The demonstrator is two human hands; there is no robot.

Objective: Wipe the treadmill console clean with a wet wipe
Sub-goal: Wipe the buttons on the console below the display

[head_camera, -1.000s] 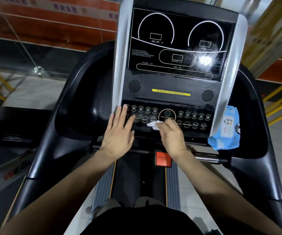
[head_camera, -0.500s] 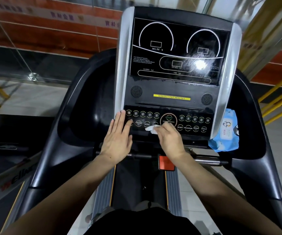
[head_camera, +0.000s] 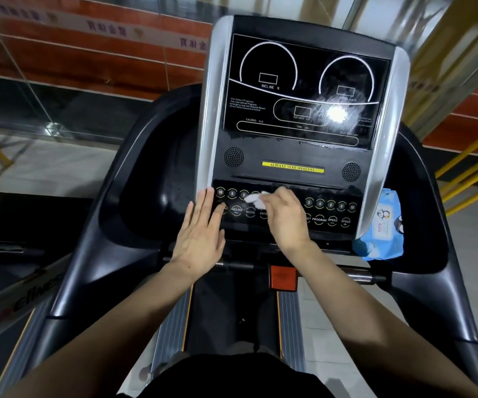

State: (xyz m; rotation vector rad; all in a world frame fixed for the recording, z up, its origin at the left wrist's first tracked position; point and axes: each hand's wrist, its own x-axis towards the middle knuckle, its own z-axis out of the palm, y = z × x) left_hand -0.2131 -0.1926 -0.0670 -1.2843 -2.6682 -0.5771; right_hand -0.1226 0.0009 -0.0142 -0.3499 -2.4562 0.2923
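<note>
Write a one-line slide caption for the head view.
Right hand wipes treadmill console buttons with a wet wipe; left hand rests flat alongside.

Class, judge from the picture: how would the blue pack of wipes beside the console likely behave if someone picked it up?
The blue pack of wipes looks soft-walled and creased, so it would probably flex rather than stay stiff. Its glossy wrapper may be slightly slippery. It sags in the side tray, so rolling seems unlikely.

Single head-worn view, looking forward and down – close over treadmill console [head_camera: 298, 156]
</note>
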